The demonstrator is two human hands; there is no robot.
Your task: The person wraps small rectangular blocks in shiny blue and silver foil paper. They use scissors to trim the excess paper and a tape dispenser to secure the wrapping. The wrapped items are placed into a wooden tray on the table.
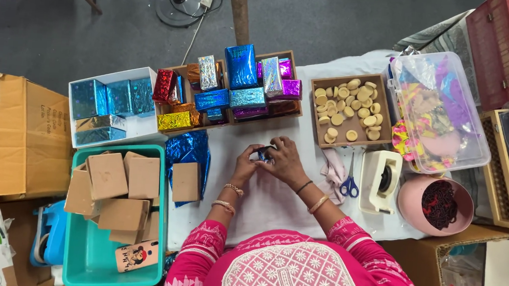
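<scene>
Both my hands meet at the middle of the white-covered table (274,204). My left hand (247,163) and my right hand (283,161) together grip a small box partly wrapped in shiny blue foil (264,154); most of it is hidden by my fingers. A plain brown box (185,181) lies on a sheet of blue foil (189,150) just left of my left hand. Right of my right hand lie blue-handled scissors (348,184) and a white tape dispenser (380,180).
A teal tub (88,257) of plain brown boxes stands at left. Behind are a white tray (142,126) and wooden tray (296,59) of foil-wrapped boxes, a tray of round tan pieces (346,107), a clear lidded bin (442,111), a pink bowl (411,202) and cardboard cartons (19,135).
</scene>
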